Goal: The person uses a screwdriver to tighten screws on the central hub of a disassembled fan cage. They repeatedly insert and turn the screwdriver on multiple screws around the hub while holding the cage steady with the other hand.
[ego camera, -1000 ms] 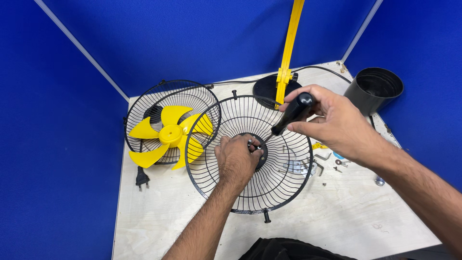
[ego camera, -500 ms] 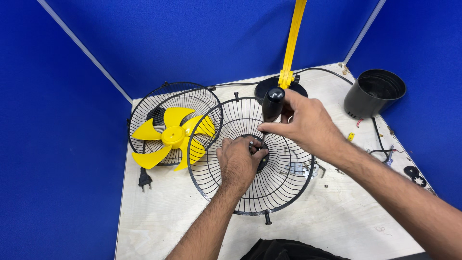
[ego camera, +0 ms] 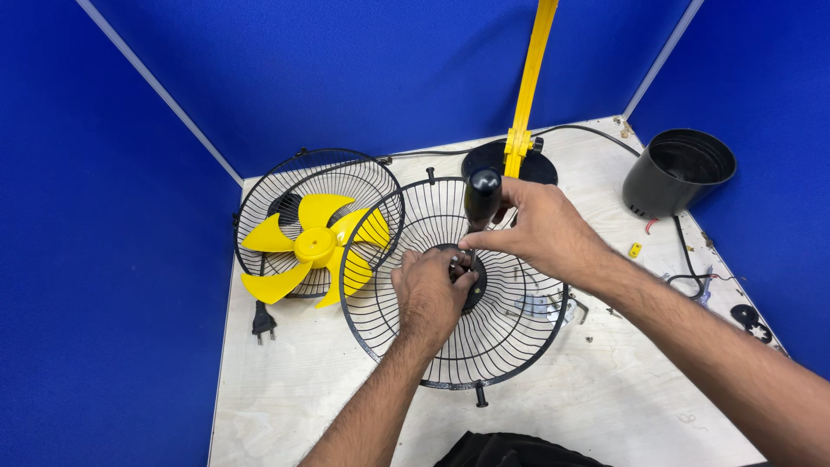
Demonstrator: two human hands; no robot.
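Note:
A black wire fan guard [ego camera: 510, 342] lies flat on the pale wooden table [ego camera: 285, 398]. My left hand [ego camera: 428, 294] rests on its black centre hub, fingers curled around something small that I cannot make out. My right hand [ego camera: 540, 229] grips a black-handled screwdriver [ego camera: 482, 197], held upright with its tip down at the hub beside my left fingers. To the left lies a second wire guard [ego camera: 298, 173] with the yellow fan blade [ego camera: 316, 246] resting on it.
A yellow pole [ego camera: 532, 78] rises from a black round base [ego camera: 540, 169] behind the guard. A black bucket-like housing [ego camera: 679, 173] stands at the back right. A black plug [ego camera: 262, 322] lies left, wires and small parts [ego camera: 748, 316] right. Blue partition walls surround the table.
My right hand swung the screwdriver from tilted over the guard's right side to upright, and brought its tip down to the hub. My left hand stayed on the hub.

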